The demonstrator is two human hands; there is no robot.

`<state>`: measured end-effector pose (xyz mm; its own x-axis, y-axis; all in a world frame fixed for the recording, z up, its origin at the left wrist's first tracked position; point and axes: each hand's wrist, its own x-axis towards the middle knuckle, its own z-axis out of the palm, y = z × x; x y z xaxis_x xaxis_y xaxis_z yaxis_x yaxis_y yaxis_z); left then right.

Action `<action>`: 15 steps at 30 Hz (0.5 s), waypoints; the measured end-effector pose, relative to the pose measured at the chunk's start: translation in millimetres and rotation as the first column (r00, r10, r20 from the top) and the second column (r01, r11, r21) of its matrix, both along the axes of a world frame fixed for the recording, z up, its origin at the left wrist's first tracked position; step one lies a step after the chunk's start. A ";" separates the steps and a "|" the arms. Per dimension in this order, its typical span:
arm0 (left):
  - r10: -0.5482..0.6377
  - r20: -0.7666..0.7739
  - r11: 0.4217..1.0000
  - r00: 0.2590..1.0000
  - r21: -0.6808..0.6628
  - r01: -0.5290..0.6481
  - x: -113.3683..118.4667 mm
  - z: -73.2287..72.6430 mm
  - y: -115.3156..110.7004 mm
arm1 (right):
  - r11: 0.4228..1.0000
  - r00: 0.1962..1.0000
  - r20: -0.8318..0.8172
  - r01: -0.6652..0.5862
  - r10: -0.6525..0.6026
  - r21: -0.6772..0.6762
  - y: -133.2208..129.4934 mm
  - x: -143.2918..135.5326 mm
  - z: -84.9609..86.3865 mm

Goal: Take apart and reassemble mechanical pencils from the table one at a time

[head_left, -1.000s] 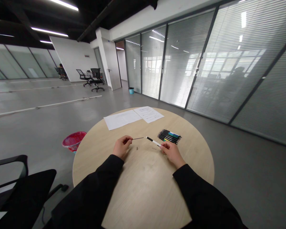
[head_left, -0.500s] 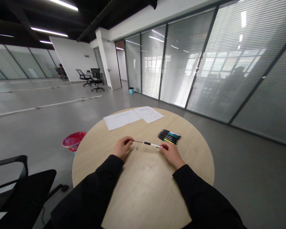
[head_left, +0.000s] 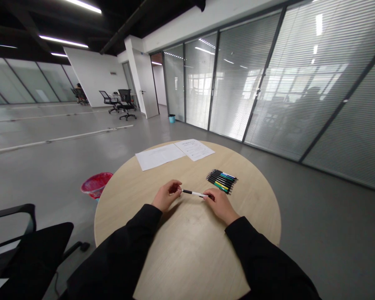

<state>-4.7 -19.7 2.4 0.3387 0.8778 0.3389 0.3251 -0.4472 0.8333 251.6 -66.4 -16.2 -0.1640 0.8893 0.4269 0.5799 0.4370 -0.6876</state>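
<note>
Over the round wooden table (head_left: 187, 246), a black and white pen barrel (head_left: 193, 193) lies level between my hands. My right hand (head_left: 219, 203) is closed on its white end. At the barrel's dark end, my left hand (head_left: 168, 195) has its fingertips pinched together; what they hold there is too small to make out. Several pens (head_left: 221, 180), mostly black with some green, yellow and blue parts, lie side by side just beyond my right hand.
Two printed paper sheets (head_left: 161, 156) lie at the table's far edge. A red-lined bin (head_left: 96, 184) stands on the floor to the left. A black chair (head_left: 34, 254) is at the lower left. Glass partitions with blinds run along the right.
My left hand has moved right, to the barrel's dark end. The thin dark rod that stuck out between them no longer shows. The small piece on the table is now hidden from view.
</note>
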 end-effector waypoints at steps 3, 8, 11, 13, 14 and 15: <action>-0.018 0.016 1.000 1.000 0.010 0.018 -2.2 -3.1 2.3 | 1.000 1.000 -0.017 0.002 -0.002 -0.013 2.8 1.2 -3.6; 0.027 -0.056 1.000 0.998 0.016 -0.026 -3.7 -0.1 1.1 | 1.000 0.998 -0.067 0.000 -0.001 -0.017 3.1 1.3 -4.9; 0.029 -0.092 0.999 0.995 0.021 -0.027 -3.5 4.2 -0.7 | 1.000 0.998 -0.068 -0.007 0.006 -0.018 1.6 0.6 -2.9; 0.023 -0.096 1.000 0.995 0.018 -0.022 -3.2 5.2 -1.0 | 1.000 0.998 -0.068 -0.008 0.006 -0.019 1.1 0.4 -1.8; 0.019 -0.092 1.000 0.996 0.011 -0.018 -3.1 4.9 -0.7 | 1.000 0.998 -0.068 -0.008 0.007 -0.018 1.0 0.3 -1.6; 0.015 -0.085 1.000 0.996 0.003 -0.014 -3.1 4.2 -0.3 | 1.000 0.998 -0.069 -0.008 0.007 -0.016 0.9 0.3 -1.5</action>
<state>-7.8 -20.0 6.6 0.3535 0.8819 0.3120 0.4009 -0.4442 0.8012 251.9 -65.5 -17.6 -0.1411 0.8951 0.4230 0.5274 0.4296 -0.7330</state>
